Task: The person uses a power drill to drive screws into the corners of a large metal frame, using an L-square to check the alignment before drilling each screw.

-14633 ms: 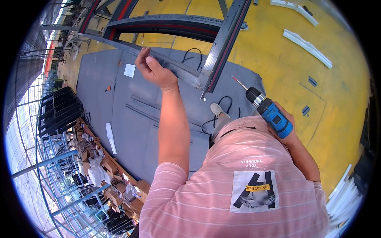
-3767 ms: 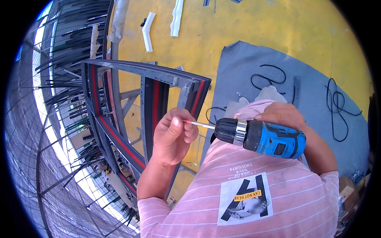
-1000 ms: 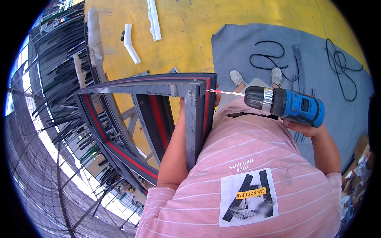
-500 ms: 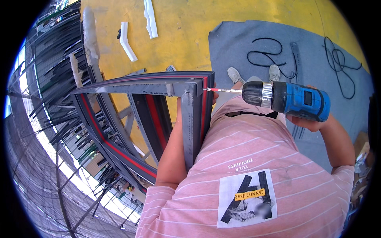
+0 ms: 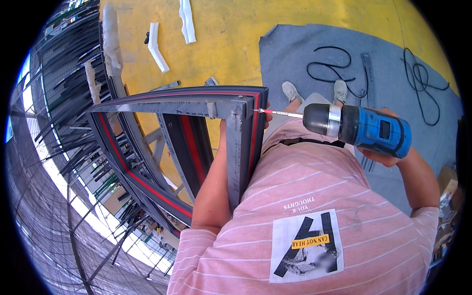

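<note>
Grasping drill [image 5: 371, 129] in right hand [image 5: 381, 158], apparently fastening at corner of frame [image 5: 237, 152]; cannot tell grip of left hand [image 5: 268, 116]; needs straight pressure.

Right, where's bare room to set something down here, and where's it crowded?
Largely bare: yellow floor between the wavy white strip and gray mat, and above the mat. Crowded: the left, with dark bars, and the red-striped frame's corner, with the left hand and driver bit alongside.
</note>
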Motion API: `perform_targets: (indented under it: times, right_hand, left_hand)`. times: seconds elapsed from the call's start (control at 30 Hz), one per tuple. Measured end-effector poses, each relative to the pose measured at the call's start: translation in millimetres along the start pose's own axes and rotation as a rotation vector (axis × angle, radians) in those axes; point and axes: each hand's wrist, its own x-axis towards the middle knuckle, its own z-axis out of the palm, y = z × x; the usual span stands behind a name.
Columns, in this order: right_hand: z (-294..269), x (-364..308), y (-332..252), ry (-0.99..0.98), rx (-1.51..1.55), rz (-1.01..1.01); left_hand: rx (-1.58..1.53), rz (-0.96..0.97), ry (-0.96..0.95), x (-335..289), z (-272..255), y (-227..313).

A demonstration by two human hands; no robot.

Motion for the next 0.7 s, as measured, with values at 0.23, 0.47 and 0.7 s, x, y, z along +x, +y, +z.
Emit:
perform_targets:
  times: [0.23, 0.47, 0.7]
  right_hand:
    - [-6.0, -3.2, 5.0, 0.054, -0.085, 0.027]
    - [-22.4, 5.1, 6.6, -0.024, -0.048, 0.117]
    - [-35.9, 14.9, 11.2, -0.126, -0.060, 0.078]
  left_hand:
    - [0.004, -0.041, 0.030, 0.7, -1.9, 0.8]
    - [-0.048, -0.055, 0.092, -1.5, 5.4, 2.7]
    - [-0.102, -0.034, 0.091, -2.3, 9.5, 3.7]
